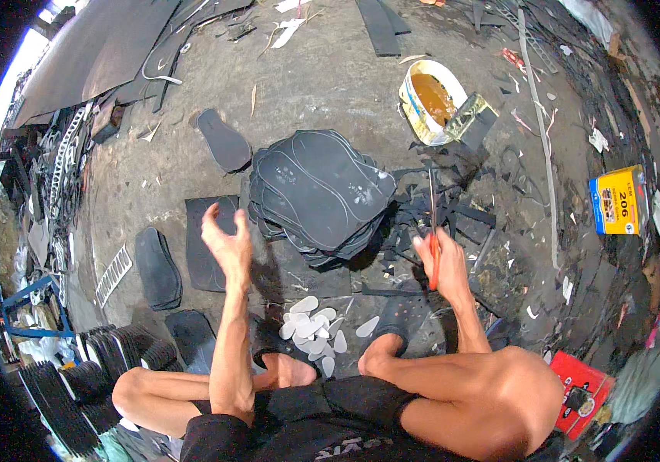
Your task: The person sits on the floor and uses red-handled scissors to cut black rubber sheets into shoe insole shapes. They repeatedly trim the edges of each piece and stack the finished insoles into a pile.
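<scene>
My left hand (pixel 230 245) is held up with thumb and fingers spread and curved, nothing between them. It is over a dark rectangular sheet (pixel 205 269), left of a thick stack of black sheets (pixel 318 185) marked with pale sole outlines. In my right hand (pixel 448 266) is a pair of scissors (pixel 433 208) with red-orange handles, the blades pointing away from me. Below the blades lie black offcuts (pixel 469 217). A single black sole (pixel 224 141) rests beyond the stack's left side, and more dark soles (pixel 158 268) lie further left.
White teardrop-shaped pieces (pixel 311 331) are scattered between my feet. A white tub (pixel 408 112) of amber liquid stands far right, a smeared rectangular block (pixel 466 115) at its rim. Rows of black soles (pixel 56 408) sit lower left. A yellow-blue box (pixel 619 202) and red box (pixel 582 389) are right.
</scene>
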`<state>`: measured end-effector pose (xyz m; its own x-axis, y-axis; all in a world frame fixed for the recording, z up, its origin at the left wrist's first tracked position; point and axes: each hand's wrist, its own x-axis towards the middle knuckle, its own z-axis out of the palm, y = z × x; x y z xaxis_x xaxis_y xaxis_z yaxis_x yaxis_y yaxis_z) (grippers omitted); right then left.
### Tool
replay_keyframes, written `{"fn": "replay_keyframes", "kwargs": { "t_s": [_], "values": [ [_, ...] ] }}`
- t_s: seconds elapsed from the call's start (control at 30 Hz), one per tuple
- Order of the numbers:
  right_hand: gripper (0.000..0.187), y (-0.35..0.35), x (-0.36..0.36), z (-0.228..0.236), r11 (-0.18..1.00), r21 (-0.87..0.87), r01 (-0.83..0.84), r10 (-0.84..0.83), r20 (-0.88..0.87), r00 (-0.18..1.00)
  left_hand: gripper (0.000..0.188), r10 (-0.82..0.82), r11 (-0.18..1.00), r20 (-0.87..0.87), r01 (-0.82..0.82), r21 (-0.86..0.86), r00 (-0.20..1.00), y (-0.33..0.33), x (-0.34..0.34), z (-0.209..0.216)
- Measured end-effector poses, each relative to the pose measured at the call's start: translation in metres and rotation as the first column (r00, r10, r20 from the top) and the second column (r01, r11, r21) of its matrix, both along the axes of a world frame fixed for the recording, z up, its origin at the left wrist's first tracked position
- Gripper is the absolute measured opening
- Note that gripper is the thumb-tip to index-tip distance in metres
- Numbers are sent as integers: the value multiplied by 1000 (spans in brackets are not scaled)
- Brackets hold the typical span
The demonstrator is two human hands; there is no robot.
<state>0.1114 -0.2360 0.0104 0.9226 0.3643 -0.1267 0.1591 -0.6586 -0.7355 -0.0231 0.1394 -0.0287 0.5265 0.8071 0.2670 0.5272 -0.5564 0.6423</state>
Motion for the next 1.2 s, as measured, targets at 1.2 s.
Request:
{"fn": "replay_keyframes", "kwargs": {
  "t_s": [1.2],
  "values": [
    [43,-15,61,-40,996,7,85,-83,-150,985,41,-286,808,-429,-25,-588,857,182,-114,0]
  ]
}}
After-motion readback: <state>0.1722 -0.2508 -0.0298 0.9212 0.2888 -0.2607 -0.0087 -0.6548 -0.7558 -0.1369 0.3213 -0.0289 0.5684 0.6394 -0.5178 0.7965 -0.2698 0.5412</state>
